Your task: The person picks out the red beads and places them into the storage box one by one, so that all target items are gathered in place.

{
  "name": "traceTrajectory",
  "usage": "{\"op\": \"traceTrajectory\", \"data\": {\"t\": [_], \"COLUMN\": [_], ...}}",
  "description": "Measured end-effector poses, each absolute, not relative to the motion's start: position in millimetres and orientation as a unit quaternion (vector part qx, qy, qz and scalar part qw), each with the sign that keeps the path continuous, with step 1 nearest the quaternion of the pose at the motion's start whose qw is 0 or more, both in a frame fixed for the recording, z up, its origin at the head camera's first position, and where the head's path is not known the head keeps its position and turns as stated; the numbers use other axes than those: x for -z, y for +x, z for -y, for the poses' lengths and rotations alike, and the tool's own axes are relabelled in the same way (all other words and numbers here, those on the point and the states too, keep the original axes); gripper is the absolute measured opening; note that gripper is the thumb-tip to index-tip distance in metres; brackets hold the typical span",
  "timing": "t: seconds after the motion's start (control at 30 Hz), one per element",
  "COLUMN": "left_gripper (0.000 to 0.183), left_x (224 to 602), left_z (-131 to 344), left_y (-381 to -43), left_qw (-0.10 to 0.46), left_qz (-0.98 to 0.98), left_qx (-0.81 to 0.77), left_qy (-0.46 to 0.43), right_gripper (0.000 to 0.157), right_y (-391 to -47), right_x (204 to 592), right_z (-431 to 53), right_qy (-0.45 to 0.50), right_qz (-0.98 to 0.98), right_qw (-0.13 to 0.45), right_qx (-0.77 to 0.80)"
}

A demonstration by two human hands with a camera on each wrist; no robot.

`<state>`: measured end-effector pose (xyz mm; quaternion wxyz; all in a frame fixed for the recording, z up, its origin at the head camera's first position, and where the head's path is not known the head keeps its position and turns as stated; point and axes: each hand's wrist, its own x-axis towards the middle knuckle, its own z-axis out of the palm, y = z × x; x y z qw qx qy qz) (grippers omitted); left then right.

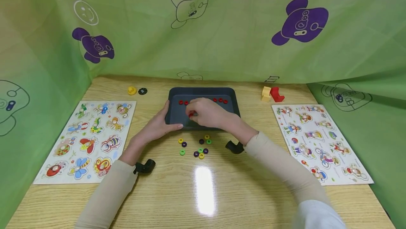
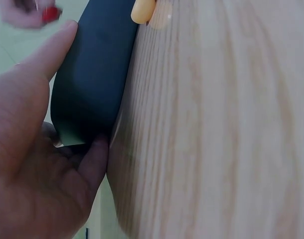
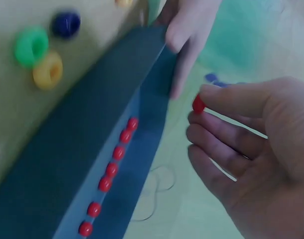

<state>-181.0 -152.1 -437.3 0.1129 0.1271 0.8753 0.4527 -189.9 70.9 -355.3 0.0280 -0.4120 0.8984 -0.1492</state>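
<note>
A dark grey rectangular tray (image 1: pixel 177 116) lies on the table, with a row of several small red beads (image 3: pixel 111 169) along its floor. At its near left corner, my left hand (image 1: pixel 157 125) holds the tray, the thumb along the front side and the other fingers round the left side. Over the tray, my right hand (image 1: pixel 209 113) pinches one red bead (image 3: pixel 198 103) between thumb and index finger, above the tray wall. In the head view this hand covers the middle of the row. Loose yellow, green and purple beads (image 1: pixel 205 151) lie on the table before the tray.
Picture puzzle boards lie at left (image 1: pixel 92 140) and right (image 1: pixel 320 144). Behind are a yellow duck (image 1: pixel 131 90), a black disc (image 1: pixel 142 91), a yellow block (image 1: pixel 266 94) and a red block (image 1: pixel 277 94). A green printed curtain (image 1: pixel 238 45) encloses the table's back and sides.
</note>
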Motion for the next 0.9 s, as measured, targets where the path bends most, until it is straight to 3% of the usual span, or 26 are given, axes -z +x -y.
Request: {"op": "traceTrajectory", "data": {"t": [0.4,0.9], "left_gripper": [0.112,0.111], "left_x": [437.2,440.1], "left_z": [152.3,152.3], "left_y": [-181.1,-181.8], "left_qw": [0.112,0.107], "left_qz": [-0.883,-0.875], "left_qx": [-0.438,-0.454], "left_qy": [0.125,0.129], "right_gripper": [0.016,0.016], "right_y": [-271.4,-291.2], "right_x": [376.7,388.1], "right_z": [-42.7,-26.0], "right_qy": [-0.345,-0.287], "right_qz": [-0.921,-0.950], "right_qw": [0.040,0.078], "right_qx": [0.177,0.095]}}
